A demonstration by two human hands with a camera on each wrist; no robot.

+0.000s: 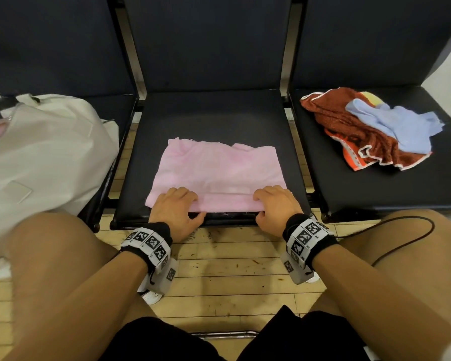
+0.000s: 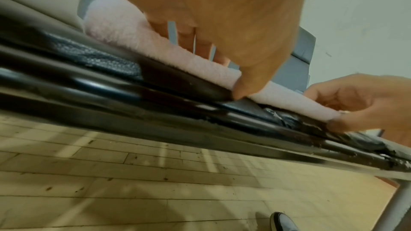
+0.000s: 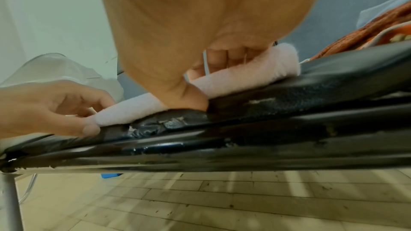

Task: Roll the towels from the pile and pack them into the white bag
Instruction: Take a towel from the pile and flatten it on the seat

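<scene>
Rolling pink towel point(image 1: 216, 173) at lower centre, left hand point(image 1: 176, 209) and right hand point(image 1: 276, 207) pinching its edge; next, even forward turns.

Pink towel point(image 1: 216, 170), white bag point(image 1: 44, 152), black seat point(image 1: 211, 113), rust and blue towels point(image 1: 370, 128).

left hand point(image 1: 176, 209) and right hand point(image 1: 276, 207) side by side, fingers point(image 1: 179, 195) curled

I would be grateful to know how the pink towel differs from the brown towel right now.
The pink towel lies spread flat on the middle seat; the brown towel is crumpled on the right-hand seat. Both hands, left hand and right hand, grip the pink towel's rolled near edge; nothing holds the brown towel. Both are terry cloth.
</scene>
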